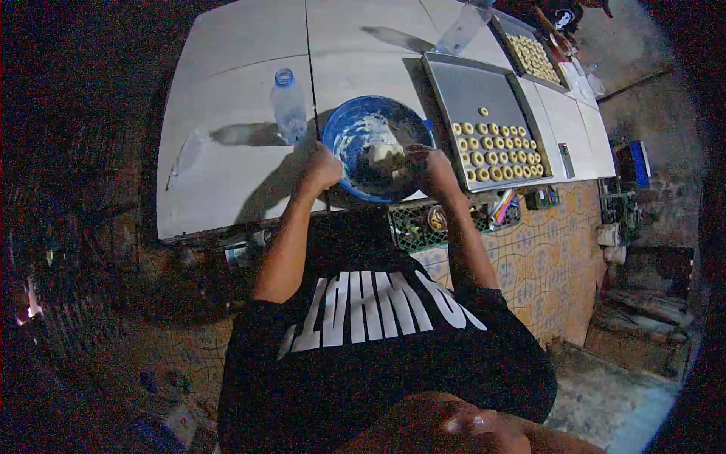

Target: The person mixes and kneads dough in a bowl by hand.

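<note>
A round blue bowl (pixel 344 129) stands at the table's near edge, its inner wall smeared with white. A pale lump of dough (pixel 386 153) sits inside, over a shadowed bottom. My left hand (pixel 324 169) is closed on the bowl's left rim. At the right rim, my right hand (pixel 437 174) is closed, its fingers reaching over the inside of the bowl. Something dark runs from those fingers toward the dough; whether it is a tool or shadowed fingers, I cannot tell.
Right of the bowl lies a metal baking tray (pixel 473 83) with rows of ring-shaped dough pieces (pixel 495 151). A second filled tray (pixel 533 57) is beyond it. A clear plastic bottle (pixel 289 106) stands left, another bottle (pixel 463 29) farther back. A phone (pixel 566 160) lies right; a green crate (pixel 416 227) sits below.
</note>
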The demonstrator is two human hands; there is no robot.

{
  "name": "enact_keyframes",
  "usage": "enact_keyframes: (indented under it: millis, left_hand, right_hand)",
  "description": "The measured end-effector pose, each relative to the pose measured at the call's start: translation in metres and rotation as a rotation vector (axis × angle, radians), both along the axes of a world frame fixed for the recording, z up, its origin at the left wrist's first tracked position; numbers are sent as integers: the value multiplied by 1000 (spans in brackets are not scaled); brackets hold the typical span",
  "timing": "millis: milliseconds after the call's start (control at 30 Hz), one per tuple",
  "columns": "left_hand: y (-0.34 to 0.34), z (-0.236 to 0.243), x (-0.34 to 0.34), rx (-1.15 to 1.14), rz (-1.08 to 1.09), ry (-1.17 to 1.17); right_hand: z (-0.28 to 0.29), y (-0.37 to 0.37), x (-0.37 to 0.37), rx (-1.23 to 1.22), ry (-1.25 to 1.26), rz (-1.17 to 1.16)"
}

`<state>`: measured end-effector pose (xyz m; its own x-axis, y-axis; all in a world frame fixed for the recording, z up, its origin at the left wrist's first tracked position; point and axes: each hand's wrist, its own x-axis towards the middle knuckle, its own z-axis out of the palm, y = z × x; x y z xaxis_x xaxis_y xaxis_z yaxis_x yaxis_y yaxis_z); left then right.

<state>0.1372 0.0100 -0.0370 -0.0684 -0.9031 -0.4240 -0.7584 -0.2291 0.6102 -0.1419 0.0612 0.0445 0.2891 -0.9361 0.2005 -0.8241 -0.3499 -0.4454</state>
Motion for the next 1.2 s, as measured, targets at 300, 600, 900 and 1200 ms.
enact_keyframes:
  millis: [300,600,900,1200]
  left_hand:
    - [-8,68,-28,-541,-100,-77]
    - [-66,40,-10,-363,-144,224]
    - [-48,46,-15,-409,-102,318]
    - [-38,35,-12,-376,-14,252]
  right_hand:
    - [-39,-20,6,208,-90,129]
    - [-193,-95,-26,332,47,807]
    - [-218,-107,-2,530,-96,784]
    - [-265,-138,19,270,-1,545]
